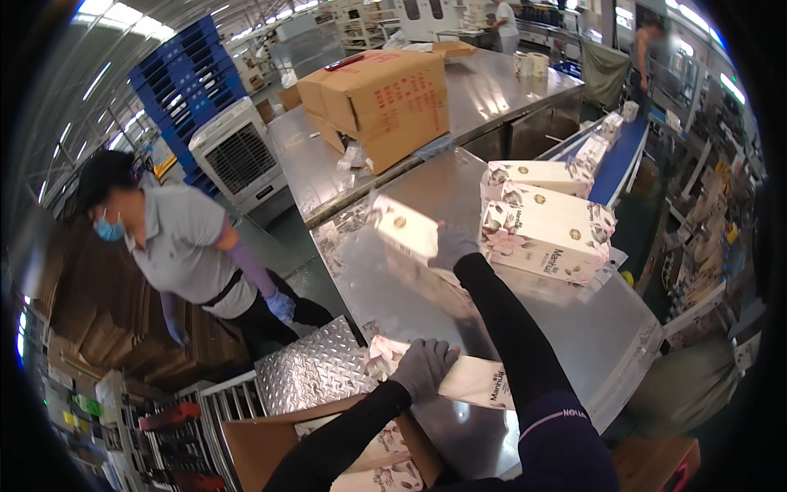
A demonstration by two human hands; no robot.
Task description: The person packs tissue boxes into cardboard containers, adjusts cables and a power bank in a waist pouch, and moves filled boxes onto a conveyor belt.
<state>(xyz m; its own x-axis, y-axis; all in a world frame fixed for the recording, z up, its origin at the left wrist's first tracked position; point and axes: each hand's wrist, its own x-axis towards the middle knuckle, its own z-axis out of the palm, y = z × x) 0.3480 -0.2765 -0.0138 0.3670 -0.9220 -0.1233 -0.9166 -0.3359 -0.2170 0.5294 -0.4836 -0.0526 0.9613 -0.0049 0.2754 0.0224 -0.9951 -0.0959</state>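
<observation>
“One pale floral pack (402,225), slightly blurred, is at the right hand (456,248). What grip does that hand have?”

“Its gloved fingers are closed around the pack's right end (the far side is hidden, so I can't tell how deep they reach). The pack tilts over the steel table (369,283), its reflection showing below.”

“And the left hand (422,371)?”

“Nearer the body, gloved too, fingers bent down over a flower-printed packet (479,382). Whether the printed end poking out to its left belongs to that same packet, I can't tell; the hand covers the middle.”

“What lies around them?”

“Just right of the right hand, a large floral bundle (545,234) rests on the table, a second bundle (537,175) behind it. Beyond those runs a blue belt (625,160) with more packs on it.”

“Below the left forearm?”

“An open carton (262,449), with flowered packs (389,447) inside, beside a tread-patterned metal plate (307,369).”

“Anyone close?”

“A masked co-worker (193,246) in a grey shirt stands to the left, purple-gloved hands well apart from both packs”
</observation>
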